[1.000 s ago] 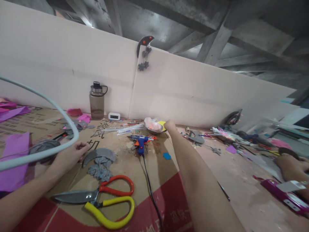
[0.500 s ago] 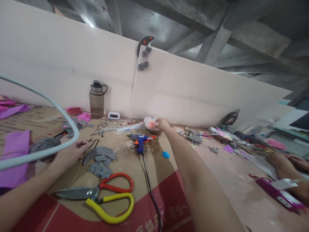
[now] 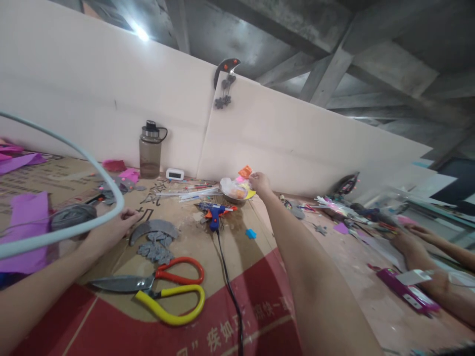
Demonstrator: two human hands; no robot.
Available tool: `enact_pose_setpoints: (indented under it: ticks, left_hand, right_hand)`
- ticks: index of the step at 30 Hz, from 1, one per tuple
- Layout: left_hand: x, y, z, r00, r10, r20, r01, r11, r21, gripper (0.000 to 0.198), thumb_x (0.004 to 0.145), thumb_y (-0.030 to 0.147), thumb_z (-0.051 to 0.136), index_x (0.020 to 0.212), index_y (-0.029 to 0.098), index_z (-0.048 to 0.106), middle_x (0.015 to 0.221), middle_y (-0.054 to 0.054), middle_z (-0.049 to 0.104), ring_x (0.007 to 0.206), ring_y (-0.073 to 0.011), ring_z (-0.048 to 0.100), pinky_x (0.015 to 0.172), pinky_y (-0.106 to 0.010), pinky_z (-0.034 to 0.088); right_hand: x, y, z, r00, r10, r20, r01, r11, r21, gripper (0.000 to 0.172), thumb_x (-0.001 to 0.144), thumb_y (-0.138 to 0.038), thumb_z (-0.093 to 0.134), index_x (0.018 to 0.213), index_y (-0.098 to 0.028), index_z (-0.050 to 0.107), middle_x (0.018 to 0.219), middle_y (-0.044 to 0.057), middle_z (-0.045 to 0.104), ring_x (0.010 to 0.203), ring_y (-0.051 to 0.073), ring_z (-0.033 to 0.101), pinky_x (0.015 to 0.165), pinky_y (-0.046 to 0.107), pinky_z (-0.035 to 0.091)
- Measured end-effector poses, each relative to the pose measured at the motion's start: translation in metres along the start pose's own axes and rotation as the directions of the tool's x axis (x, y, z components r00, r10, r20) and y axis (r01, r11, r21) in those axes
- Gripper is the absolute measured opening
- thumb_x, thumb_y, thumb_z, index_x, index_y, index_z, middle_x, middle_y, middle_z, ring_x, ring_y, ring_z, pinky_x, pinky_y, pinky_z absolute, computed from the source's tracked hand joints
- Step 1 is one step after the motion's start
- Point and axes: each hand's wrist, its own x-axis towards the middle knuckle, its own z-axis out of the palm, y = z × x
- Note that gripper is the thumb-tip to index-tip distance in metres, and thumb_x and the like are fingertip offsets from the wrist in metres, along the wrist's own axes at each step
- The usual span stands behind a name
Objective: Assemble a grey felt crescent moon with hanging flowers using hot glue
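Observation:
My right hand (image 3: 261, 184) reaches to the back of the table, its fingers pinched on a small orange packet (image 3: 245, 171). Just below it stands a shallow bowl (image 3: 234, 200) with white, pink and yellow pieces or wrappers in it. My left hand (image 3: 128, 219) rests at the left with fingers loosely bent and nothing visible in them. It lies between a ball of grey yarn (image 3: 73, 216) and a grey felt crescent (image 3: 156, 228). Grey felt cutouts (image 3: 156, 249) lie below the crescent. A blue glue gun (image 3: 214, 217) lies in front of the bowl.
Large scissors (image 3: 166, 287) with red and yellow handles lie open in front. A water bottle (image 3: 150, 151) and small white clock (image 3: 174, 174) stand near the white board (image 3: 297, 133). A pale tube (image 3: 92, 170) arcs across the left. At right, another person's arms (image 3: 419, 257) are beside a purple power strip (image 3: 406, 291).
My right hand has come up and slightly right from inside the bowl, and an orange packet now shows at its fingertips. My left hand stays nearly where it was. The other person's arms shifted.

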Motion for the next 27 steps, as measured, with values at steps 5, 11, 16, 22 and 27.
enact_pose_setpoints:
  ticks: [5, 11, 16, 22, 27]
  left_hand:
    - [-0.003, 0.003, -0.001, 0.999, 0.028, -0.018, -0.029, 0.999, -0.019, 0.024, 0.067, 0.042, 0.054, 0.061, 0.02, 0.052, 0.041, 0.004, 0.045, 0.046, -0.0141, 0.041, 0.05, -0.026, 0.028]
    - [-0.001, -0.003, -0.006, 0.956, 0.288, -0.054, -0.279, 0.951, 0.132, 0.027, 0.074, 0.04, 0.051, 0.071, 0.016, 0.064, 0.069, -0.004, 0.065, 0.069, -0.0185, 0.056, 0.066, -0.028, 0.038]
    - [-0.023, 0.019, -0.02, 0.898, 0.437, 0.06, -0.44, 0.895, 0.068, 0.031, 0.081, 0.041, 0.048, 0.079, 0.015, 0.065, 0.072, -0.002, 0.065, 0.067, -0.0144, 0.055, 0.064, -0.025, 0.039]
    - [-0.079, 0.035, 0.002, 0.661, 0.558, 0.502, -0.706, 0.689, 0.164, 0.035, 0.084, 0.047, 0.052, 0.088, 0.017, 0.068, 0.083, -0.007, 0.067, 0.074, -0.0197, 0.059, 0.067, -0.03, 0.042]
    - [-0.106, 0.025, 0.026, 0.422, 0.716, 0.556, -0.897, 0.421, 0.139, 0.035, 0.087, 0.043, 0.053, 0.107, 0.016, 0.064, 0.108, -0.012, 0.064, 0.105, -0.026, 0.055, 0.091, -0.037, 0.04]
  right_hand:
    - [-0.048, -0.03, -0.02, 0.982, -0.067, 0.175, 0.045, 0.991, 0.126, 0.004, 0.078, -0.018, 0.058, 0.077, -0.018, 0.054, 0.055, -0.004, 0.05, 0.049, 0.008, 0.048, 0.048, 0.018, 0.041]
    - [-0.137, -0.068, -0.01, 0.807, -0.3, 0.509, 0.171, 0.943, 0.284, 0.004, 0.077, -0.02, 0.058, 0.074, -0.019, 0.055, 0.057, -0.005, 0.048, 0.048, 0.008, 0.044, 0.046, 0.02, 0.035]
    - [-0.21, -0.084, 0.002, 0.781, -0.335, 0.527, 0.266, 0.942, 0.204, 0.008, 0.076, -0.027, 0.057, 0.08, -0.02, 0.058, 0.062, -0.003, 0.053, 0.054, 0.01, 0.046, 0.051, 0.022, 0.035]
    - [-0.24, -0.077, -0.01, 0.828, -0.3, 0.474, 0.261, 0.954, 0.148, 0.016, 0.079, -0.034, 0.053, 0.078, -0.018, 0.055, 0.062, -0.003, 0.051, 0.058, 0.012, 0.048, 0.056, 0.025, 0.037]
    - [-0.244, -0.077, -0.002, 0.833, -0.316, 0.453, 0.232, 0.945, 0.232, 0.019, 0.077, -0.036, 0.055, 0.087, -0.019, 0.056, 0.068, -0.002, 0.054, 0.059, 0.012, 0.048, 0.055, 0.025, 0.039]
